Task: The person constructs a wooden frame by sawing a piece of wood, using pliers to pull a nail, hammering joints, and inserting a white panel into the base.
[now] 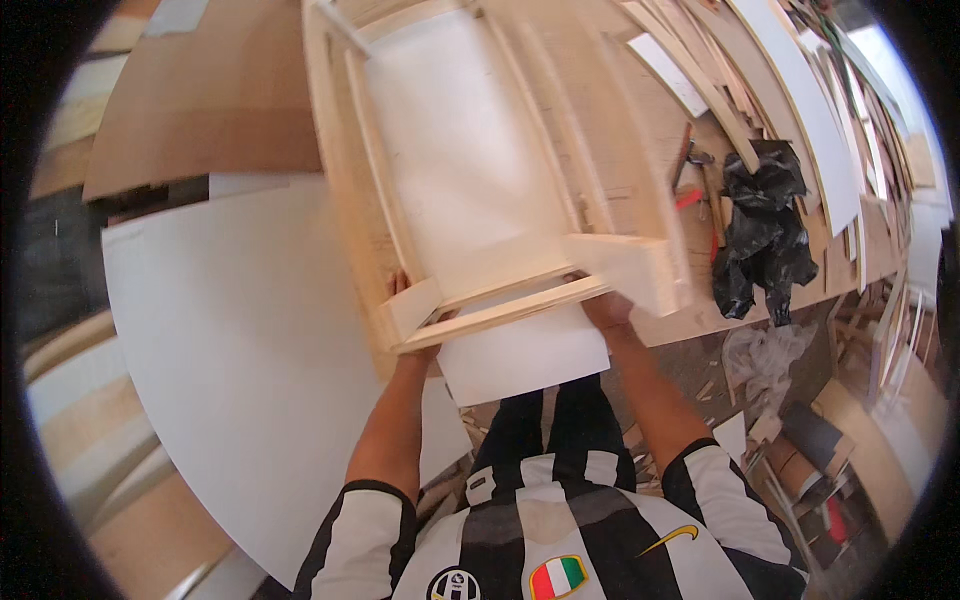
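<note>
A pale wooden frame [500, 317] with long side rails and a near cross rail lies in front of me, slightly blurred. A white panel [450, 130] fills its middle, and a white sheet [525, 362] juts out below the near rail. My left hand [428, 318] is wrapped round the near left corner, its fingertips showing beyond a small wood block. At the near right corner, my right hand [607, 310] grips the frame beside a broad wooden end piece [630, 262]; most of its fingers are hidden by the wood.
A large white board [230, 330] lies at left, with a brown board [220, 100] beyond it. On the right of the workbench are a crumpled black plastic bag [765, 235], a hammer [712, 185] and wood strips [700, 80]. Clear plastic [765, 360] and offcuts litter the floor.
</note>
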Demonstrator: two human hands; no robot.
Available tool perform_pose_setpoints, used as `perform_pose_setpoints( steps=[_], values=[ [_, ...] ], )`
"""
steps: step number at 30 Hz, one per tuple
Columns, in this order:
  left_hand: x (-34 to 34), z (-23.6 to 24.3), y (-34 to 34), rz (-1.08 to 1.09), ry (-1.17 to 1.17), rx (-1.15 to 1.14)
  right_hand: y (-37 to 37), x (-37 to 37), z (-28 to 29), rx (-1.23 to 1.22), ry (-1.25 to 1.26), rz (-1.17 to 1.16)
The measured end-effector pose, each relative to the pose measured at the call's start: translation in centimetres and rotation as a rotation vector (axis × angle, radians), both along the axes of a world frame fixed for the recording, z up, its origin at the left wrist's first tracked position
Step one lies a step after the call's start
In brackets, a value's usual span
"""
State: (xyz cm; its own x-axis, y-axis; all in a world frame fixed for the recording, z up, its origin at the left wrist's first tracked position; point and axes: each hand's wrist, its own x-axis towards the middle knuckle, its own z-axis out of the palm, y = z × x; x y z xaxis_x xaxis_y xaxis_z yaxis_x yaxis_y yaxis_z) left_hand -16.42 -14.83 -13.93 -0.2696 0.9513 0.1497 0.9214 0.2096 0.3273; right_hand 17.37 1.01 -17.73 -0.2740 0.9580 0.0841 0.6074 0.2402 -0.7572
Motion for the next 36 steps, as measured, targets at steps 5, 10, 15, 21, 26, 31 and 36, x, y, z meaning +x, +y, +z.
perform_pose_setpoints(
  steps=[5,10,15,21,26,31,36],
  values=[
    [-0.3,-0.3,0.1,0.055,0.082,-0.166,1.1,0.3,2.6,0.011,-0.446,0.083],
    [-0.5,-2.5,-0.5,0.152,-0.017,-0.197,1.5,-0.2,2.5,0.327,-0.582,0.059],
    [-0.5,-2.9,-0.6,0.166,-0.244,-0.167,1.5,0.5,2.1,-0.030,-0.631,0.090],
    [-0.4,-2.9,-0.4,0.135,0.040,-0.349,0.6,2.3,-3.5,-0.445,0.169,0.000],
    [-0.6,-3.6,-0.8,0.129,0.102,-0.224,0.0,4.9,-9.3,-0.635,0.841,0.001],
    [-0.9,-4.1,-0.7,0.097,-0.324,-0.219,0.2,3.6,-6.2,-0.511,0.541,-0.025],
    [-0.9,-3.5,-0.9,0.090,0.071,-0.379,0.3,1.2,-0.9,-0.238,-0.211,0.022]
  ],
)
